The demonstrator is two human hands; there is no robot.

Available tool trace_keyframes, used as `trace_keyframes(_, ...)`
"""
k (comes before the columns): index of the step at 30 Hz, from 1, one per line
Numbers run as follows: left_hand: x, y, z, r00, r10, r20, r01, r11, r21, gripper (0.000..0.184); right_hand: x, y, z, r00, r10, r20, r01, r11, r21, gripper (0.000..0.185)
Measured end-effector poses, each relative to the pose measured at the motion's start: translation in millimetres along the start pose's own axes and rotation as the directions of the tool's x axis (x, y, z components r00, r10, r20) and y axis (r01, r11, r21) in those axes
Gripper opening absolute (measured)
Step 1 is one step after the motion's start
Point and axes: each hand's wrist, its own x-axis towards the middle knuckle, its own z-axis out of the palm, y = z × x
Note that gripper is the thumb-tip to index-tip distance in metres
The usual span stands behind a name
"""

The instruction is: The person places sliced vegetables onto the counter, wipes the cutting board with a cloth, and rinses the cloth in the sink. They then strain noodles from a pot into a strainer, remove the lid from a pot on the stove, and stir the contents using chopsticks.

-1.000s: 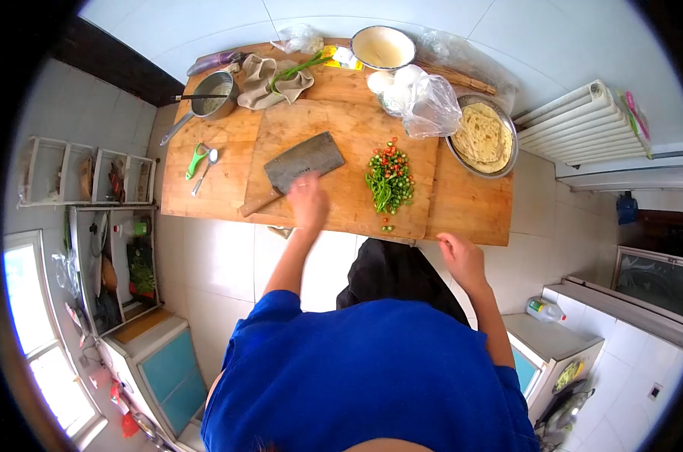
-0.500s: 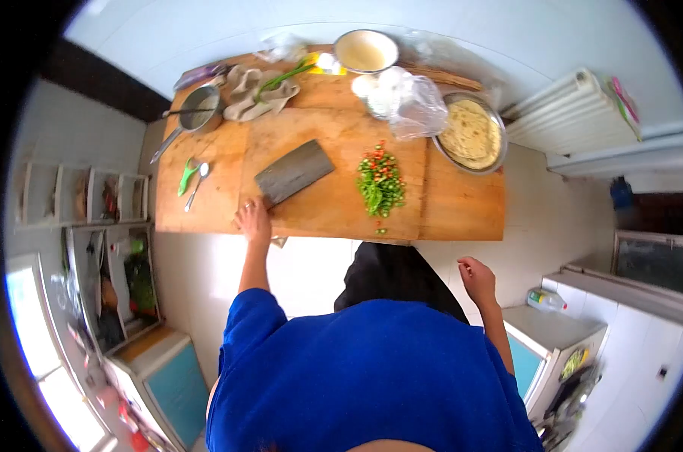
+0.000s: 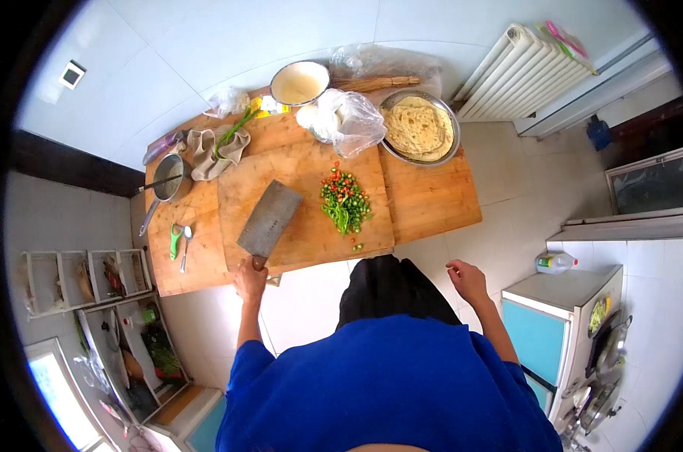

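Observation:
My left hand (image 3: 249,279) is closed round the handle of a cleaver (image 3: 270,218) at the front edge of the wooden board (image 3: 304,162). The wide grey blade lies over the board, pointing away from me. To its right is a pile of chopped green and red peppers (image 3: 345,202). My right hand (image 3: 467,280) hangs in front of the table, to the right of my dark trousers, touching nothing; its fingers are curled in and nothing shows in them.
A pot (image 3: 172,181), green peeler (image 3: 175,241), spoon (image 3: 185,248) and cloth (image 3: 206,154) with green stalks are on the left. Behind stand a white bowl (image 3: 300,83) and plastic bag (image 3: 356,124); flatbreads (image 3: 418,129) fill a metal basin at right.
My left hand has moved from above the cleaver to its handle, and the blade has turned to point further away. My right hand has left the table edge. The view has swung.

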Motion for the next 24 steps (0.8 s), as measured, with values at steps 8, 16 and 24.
trace_keyframes(8,-55,74,-15,0.943,0.331,-0.017,-0.331,0.937,-0.115,0.011,-42,46,28,0.998,0.054,-0.02,-0.052,0.992,0.116,0.018)
trace_keyframes(16,-128,183,11,0.695,0.717,0.046,-0.709,0.695,-0.12,0.015,-177,153,74,0.929,0.362,-0.077,-0.325,0.897,0.301,0.021)
trace_keyframes(24,-272,287,62,0.329,0.944,0.043,-0.89,0.324,-0.321,0.022,-279,165,77,0.934,0.358,-0.011,-0.042,0.139,0.989,0.048)
